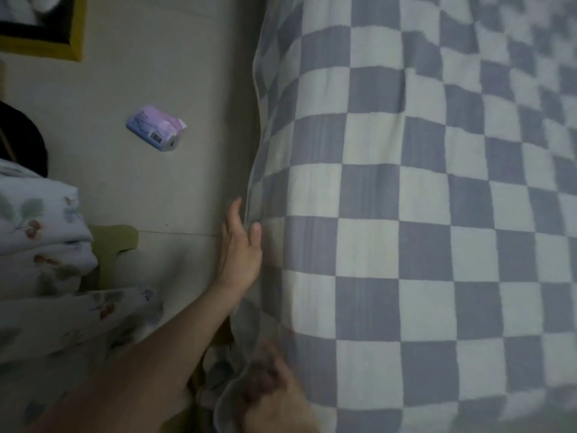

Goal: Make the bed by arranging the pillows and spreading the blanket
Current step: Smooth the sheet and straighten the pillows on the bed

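Blanket (406, 214) lengthwise up the frame, left hand (240, 248) flat against its edge

A big checkered blanket (390, 214), blue-grey and off-white squares, covers the whole right side of the view and bulges as if over something plump. Its left edge runs down as a soft, curved fold beside the pale sheet, gathering into loose wrinkles toward the bottom. To the far left lies a second piece of bedding (40, 245), white with small fruit and leaf prints, bunched up in thick rumpled folds.
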`<state>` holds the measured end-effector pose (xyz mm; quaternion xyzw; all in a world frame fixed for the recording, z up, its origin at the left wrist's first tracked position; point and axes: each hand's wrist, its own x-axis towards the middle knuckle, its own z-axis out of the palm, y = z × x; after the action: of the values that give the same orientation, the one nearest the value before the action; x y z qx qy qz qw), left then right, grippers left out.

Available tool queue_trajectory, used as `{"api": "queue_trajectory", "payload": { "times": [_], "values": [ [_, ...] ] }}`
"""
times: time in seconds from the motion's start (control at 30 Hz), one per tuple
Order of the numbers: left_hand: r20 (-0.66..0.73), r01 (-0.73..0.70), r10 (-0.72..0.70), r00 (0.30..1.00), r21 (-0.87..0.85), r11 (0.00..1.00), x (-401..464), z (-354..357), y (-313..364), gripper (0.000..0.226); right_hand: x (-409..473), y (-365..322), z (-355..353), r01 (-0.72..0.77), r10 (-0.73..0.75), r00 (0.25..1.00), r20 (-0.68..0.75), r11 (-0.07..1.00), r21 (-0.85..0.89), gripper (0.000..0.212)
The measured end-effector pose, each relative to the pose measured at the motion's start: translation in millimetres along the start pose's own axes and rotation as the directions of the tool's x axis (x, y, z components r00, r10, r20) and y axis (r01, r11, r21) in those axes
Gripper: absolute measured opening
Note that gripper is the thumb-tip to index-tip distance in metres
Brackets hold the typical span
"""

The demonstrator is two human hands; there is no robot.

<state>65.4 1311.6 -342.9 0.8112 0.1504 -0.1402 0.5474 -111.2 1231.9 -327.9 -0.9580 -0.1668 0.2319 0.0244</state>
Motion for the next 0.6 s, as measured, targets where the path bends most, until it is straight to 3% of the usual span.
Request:
{"api": "queue_trajectory", "payload": {
  "times": [0.07, 0.1, 0.13, 0.17, 0.2, 0.27, 0.4, 0.47, 0.6],
  "values": [
    [0.076, -0.132, 0.135, 0.988, -0.043, 0.990, -8, -5, 47, 0.048, -5, -6, -6, -0.060, 0.035, 0.990, 0.138, 0.981, 0.186, 0.052],
    [0.099, -0.177, 0.180, 0.979, -0.032, 0.984, -10, -9, 68, 0.046, -3, -4, -27, -0.090, 0.053, 0.991, 0.125, 0.945, 0.315, 0.058],
    [0.117, -0.210, 0.210, 0.971, -0.006, 0.978, -10, -14, 84, 0.044, -3, 1, -55, -0.107, 0.066, 0.992, 0.106, 0.886, 0.451, 0.049],
    [0.126, -0.239, 0.235, 0.964, 0.022, 0.971, -8, -20, 103, 0.042, 0, 10, -84, -0.045, 0.052, 0.999, 0.000, 0.846, 0.532, 0.038],
    [0.138, -0.269, 0.259, 0.956, 0.053, 0.962, -7, -25, 116, 0.040, 5, 20, -105, -0.011, 0.076, 0.993, -0.089, 0.818, 0.575, 0.034],
    [0.164, -0.309, 0.289, 0.943, 0.112, 0.945, -4, -35, 148, 0.036, 7, 47, -153, -0.078, 0.239, 0.955, -0.178, 0.778, 0.624, 0.038],
    [0.219, -0.320, 0.278, 0.935, 0.183, 0.930, 0, -51, 214, 0.033, -2, 96, -210, -0.196, 0.531, 0.786, -0.317, 0.700, 0.686, 0.035],
    [0.272, -0.351, 0.291, 0.917, 0.208, 0.913, 2, -58, 247, 0.033, -9, 111, -240, -0.229, 0.631, 0.720, -0.289, 0.610, 0.759, 0.039],
    [0.316, -0.369, 0.283, 0.906, 0.258, 0.893, 13, -76, 293, 0.029, -12, 129, -283, -0.235, 0.664, 0.708, -0.238, 0.540, 0.808, 0.044]
  ]
}}
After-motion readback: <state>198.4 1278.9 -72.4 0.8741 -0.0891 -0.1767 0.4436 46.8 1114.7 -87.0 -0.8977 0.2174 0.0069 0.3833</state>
